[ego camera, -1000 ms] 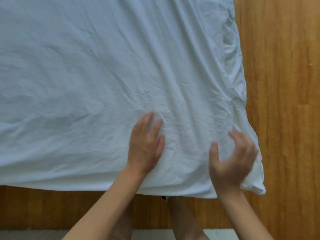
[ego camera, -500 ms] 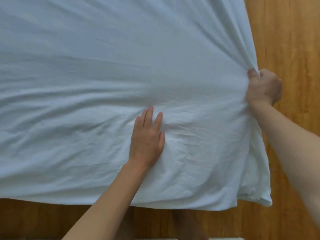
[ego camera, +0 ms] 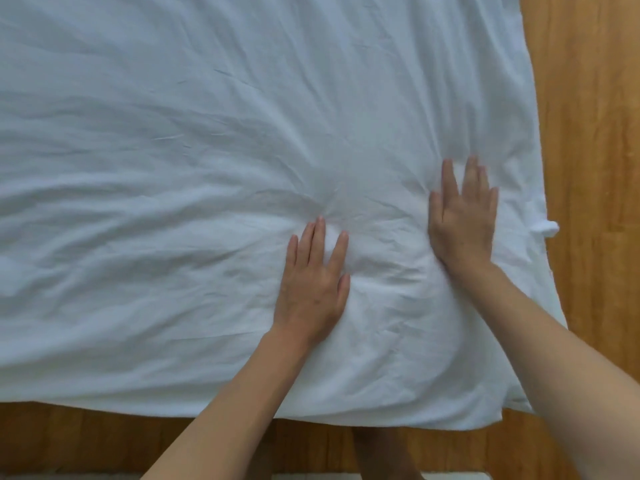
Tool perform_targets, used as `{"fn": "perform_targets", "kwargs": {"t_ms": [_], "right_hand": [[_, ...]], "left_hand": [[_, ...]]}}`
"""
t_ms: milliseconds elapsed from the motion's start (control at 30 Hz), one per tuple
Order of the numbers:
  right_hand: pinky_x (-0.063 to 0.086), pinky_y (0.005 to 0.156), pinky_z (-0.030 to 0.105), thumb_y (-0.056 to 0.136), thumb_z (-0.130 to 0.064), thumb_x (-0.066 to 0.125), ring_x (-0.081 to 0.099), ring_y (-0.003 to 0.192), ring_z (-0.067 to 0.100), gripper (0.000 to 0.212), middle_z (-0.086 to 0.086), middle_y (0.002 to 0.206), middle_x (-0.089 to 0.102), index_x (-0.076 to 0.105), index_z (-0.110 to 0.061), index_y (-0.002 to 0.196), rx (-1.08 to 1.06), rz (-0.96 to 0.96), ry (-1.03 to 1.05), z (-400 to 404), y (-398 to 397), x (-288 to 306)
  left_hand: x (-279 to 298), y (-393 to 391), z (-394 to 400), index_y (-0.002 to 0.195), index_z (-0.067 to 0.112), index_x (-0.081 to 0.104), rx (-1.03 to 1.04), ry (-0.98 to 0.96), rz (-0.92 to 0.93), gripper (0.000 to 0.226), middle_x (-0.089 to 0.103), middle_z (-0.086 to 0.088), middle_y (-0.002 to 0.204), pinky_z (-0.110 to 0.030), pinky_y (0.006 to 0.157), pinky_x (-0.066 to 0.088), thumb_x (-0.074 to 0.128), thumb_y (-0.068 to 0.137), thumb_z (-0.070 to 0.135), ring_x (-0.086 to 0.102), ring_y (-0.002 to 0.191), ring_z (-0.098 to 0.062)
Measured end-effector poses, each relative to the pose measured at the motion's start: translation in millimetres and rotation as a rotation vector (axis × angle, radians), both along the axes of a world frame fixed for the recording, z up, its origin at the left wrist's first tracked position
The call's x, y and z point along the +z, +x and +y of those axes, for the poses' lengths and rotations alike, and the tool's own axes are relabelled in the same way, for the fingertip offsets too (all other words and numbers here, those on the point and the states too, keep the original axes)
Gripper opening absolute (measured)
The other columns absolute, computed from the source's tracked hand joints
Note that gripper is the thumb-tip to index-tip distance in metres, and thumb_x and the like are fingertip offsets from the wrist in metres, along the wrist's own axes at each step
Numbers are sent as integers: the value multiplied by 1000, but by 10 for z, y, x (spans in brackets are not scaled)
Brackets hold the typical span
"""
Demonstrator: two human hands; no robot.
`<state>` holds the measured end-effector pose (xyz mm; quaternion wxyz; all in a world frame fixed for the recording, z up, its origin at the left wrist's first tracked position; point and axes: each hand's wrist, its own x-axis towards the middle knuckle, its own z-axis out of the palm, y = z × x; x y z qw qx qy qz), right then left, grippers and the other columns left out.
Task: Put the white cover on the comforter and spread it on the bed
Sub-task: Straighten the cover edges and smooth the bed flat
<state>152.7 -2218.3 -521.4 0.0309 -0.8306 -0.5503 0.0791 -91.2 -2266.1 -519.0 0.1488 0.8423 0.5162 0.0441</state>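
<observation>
- Cover, white and creased, lies flat under both hands near its front right corner.
- Left hand and right hand press down, fingers spread straight.
- Most cloth stretches away leftward; the right hand is nearer the side edge.
- Wood floor borders it.

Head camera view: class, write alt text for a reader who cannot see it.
Two bare hands press flat, fingers straight, on a wrinkled white covered comforter: the left hand nearer its front edge, the right hand towards its right edge. Wooden floor shows to the right and below.
</observation>
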Motion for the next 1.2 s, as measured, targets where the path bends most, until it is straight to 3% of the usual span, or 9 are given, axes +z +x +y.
{"fn": "perform_targets", "kwargs": {"t_ms": [200,333,467,567,667,733,800,900,1200], "right_hand": [[6,117,52,91,-50,7,6,148,30,74,19,160,8,11,-13,154,-24,3,-230,-227,-49,-29],[6,118,51,95,-47,16,8,148,31,68,21,159,11,15,-11,153,16,40,-236,-251,-1,-34],[10,117,49,95,-43,28,20,145,34,65,23,155,22,26,-8,150,51,113,-227,-268,45,-33],[27,114,50,91,-41,34,30,142,34,64,23,152,30,38,-10,146,183,250,-320,-292,261,280],[13,119,44,97,-29,42,12,148,28,57,15,160,12,28,-15,150,412,463,-446,-391,707,768],[12,118,38,100,-27,41,13,147,25,51,10,159,16,30,-16,149,405,576,-467,-459,1182,1171],[25,114,33,100,-27,40,29,139,21,44,4,151,34,40,-18,143,341,621,-420,-448,1736,1490],[42,97,28,101,-26,38,49,118,16,32,-2,127,55,52,-20,129,265,618,-444,-333,2486,1801],[45,85,27,100,-22,39,52,110,17,33,1,119,61,56,-17,128,447,382,-402,1168,3409,1946]], "left_hand": [[35,238,-244,147,5,30,-118,-145,28,65,21,-27,155,-54,114,14,35,93,42,17,146,-37],[66,534,-359,149,11,26,-158,-198,24,66,19,-24,156,-54,113,16,36,94,46,16,146,-35],[77,846,-274,145,11,37,39,-249,87,62,31,-20,153,-57,113,17,37,93,44,25,143,-30],[250,1217,-251,141,6,41,245,-332,166,61,38,-22,148,-60,106,27,35,90,39,34,136,-33],[569,1621,-243,140,3,44,434,-393,207,61,39,-26,146,-59,99,42,33,93,40,40,131,-42],[873,2047,-259,146,5,36,582,-393,170,57,29,-23,152,-52,108,36,42,99,36,33,138,-39],[1189,2545,-238,149,9,31,709,-420,89,58,21,-18,157,-45,115,27,47,99,32,24,144,-33],[1505,3142,-121,148,11,35,773,-414,42,55,25,-12,156,-43,113,30,48,99,32,26,143,-29],[1846,4058,1155,137,10,49,746,-314,-5,46,45,-15,144,-44,100,45,58,94,26,46,129,-32]]}}
